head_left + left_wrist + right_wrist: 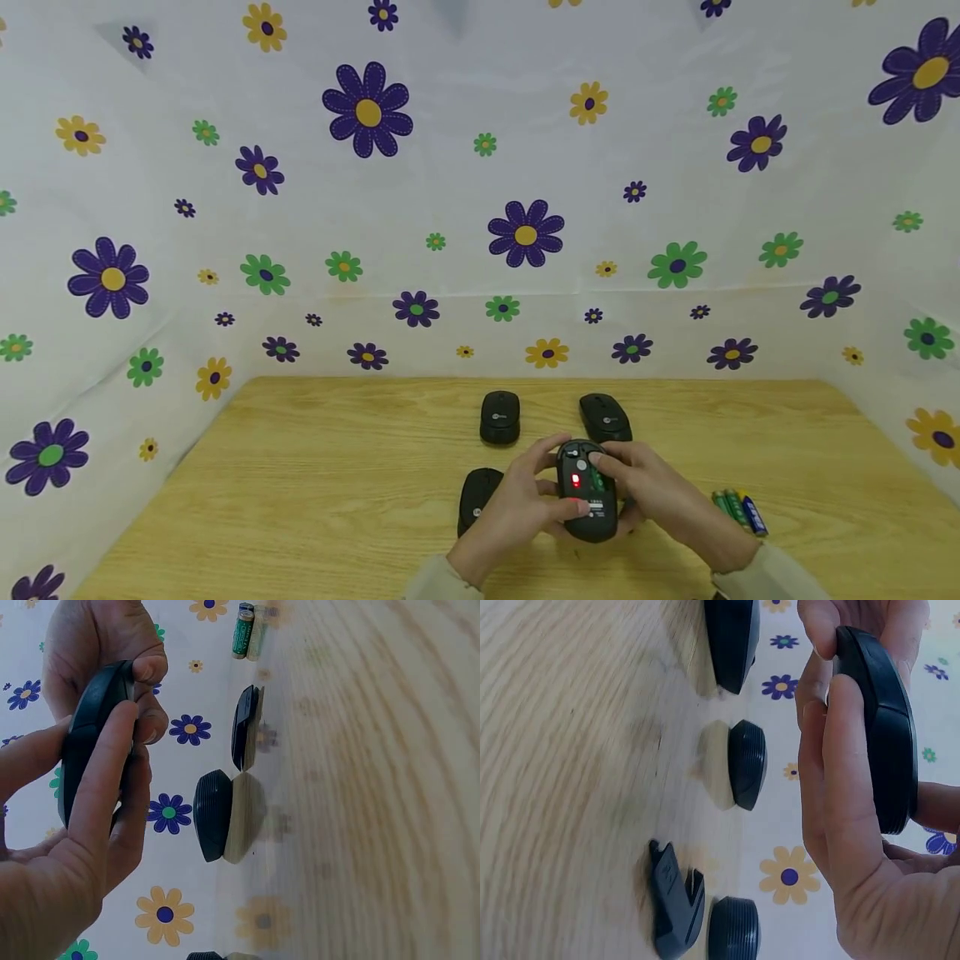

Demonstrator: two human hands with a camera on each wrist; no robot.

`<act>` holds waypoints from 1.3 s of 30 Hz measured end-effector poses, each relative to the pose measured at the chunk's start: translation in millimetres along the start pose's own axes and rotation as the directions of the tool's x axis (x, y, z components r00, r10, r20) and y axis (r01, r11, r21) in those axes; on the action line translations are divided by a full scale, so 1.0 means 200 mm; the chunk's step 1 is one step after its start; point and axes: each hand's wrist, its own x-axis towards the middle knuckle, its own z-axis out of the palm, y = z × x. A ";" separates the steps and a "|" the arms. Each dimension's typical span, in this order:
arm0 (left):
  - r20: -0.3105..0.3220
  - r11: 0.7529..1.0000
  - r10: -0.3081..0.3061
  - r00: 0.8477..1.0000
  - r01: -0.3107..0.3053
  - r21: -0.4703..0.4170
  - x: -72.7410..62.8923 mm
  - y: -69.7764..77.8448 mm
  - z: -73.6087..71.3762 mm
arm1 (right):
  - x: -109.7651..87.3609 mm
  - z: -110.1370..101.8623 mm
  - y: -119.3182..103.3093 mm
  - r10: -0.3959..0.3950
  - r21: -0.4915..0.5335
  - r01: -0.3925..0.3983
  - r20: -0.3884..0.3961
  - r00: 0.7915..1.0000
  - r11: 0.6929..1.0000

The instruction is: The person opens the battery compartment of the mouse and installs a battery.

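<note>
A black computer mouse (588, 525) is held belly-up above the table, its underside facing the head camera. Its red sensor light glows, and a green battery (597, 480) shows in the uncovered compartment. The left hand (525, 496) grips the mouse from the left, thumb across the lower underside. From the other side the right hand (656, 487) holds it, with the thumb pressing near the compartment's upper end. In the wrist views, fingers of both hands wrap the mouse's edges (90, 727). A loose black cover with a notched end (673, 900) lies on the table in the right wrist view.
Three more black mice rest on the wooden table (300, 483): one back left (500, 417), one back right (605, 417), one beside the left hand (477, 497). Green batteries (731, 507) and a blue one (753, 515) lie right of the right hand. Flower-patterned sheeting (450, 183) encloses the table.
</note>
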 end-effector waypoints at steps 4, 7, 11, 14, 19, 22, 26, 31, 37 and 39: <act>0.010 1.000 -0.028 1.000 0.028 0.000 0.01 0.00 0.01 | 0.00 -0.02 0.02 0.015 -0.006 -0.015 -0.008 1.000 1.000; 0.020 0.999 -0.051 0.999 0.051 -0.007 0.02 -0.01 0.01 | 0.00 -0.02 0.03 0.030 -0.016 -0.030 -0.016 0.999 0.999; 0.034 0.996 -0.077 0.996 0.078 -0.042 0.03 -0.01 0.01 | 0.00 -0.03 0.03 0.060 -0.022 -0.060 -0.038 0.998 0.998; 0.054 0.994 -0.096 0.994 0.099 -0.051 0.03 -0.02 0.01 | 0.00 -0.03 0.03 0.083 -0.014 -0.083 -0.043 0.996 0.996; 0.074 0.993 -0.115 0.991 0.117 -0.028 0.04 -0.02 0.00 | 0.01 -0.05 0.05 0.093 -0.008 -0.093 -0.031 0.995 0.996; 0.060 0.993 -0.119 0.991 0.120 -0.002 0.05 -0.03 0.00 | 0.01 -0.07 0.06 0.084 -0.009 -0.084 -0.016 0.996 0.996; 0.017 0.991 -0.133 0.991 0.132 0.031 0.06 -0.04 0.00 | 0.00 -0.08 0.08 0.070 -0.005 -0.070 0.033 0.997 0.998; -0.014 0.987 -0.149 0.989 0.149 0.055 0.07 -0.05 0.01 | 0.00 -0.10 0.09 0.067 -0.041 -0.066 0.033 0.997 0.997; -0.020 0.986 -0.157 0.987 0.158 0.059 0.07 -0.06 0.01 | 0.00 -0.10 0.09 0.093 -0.133 -0.100 -0.055 0.994 0.986; -0.021 0.984 -0.166 0.986 0.167 0.055 0.08 -0.07 0.02 | 0.00 -0.10 0.09 0.097 -0.145 -0.106 -0.065 0.993 0.984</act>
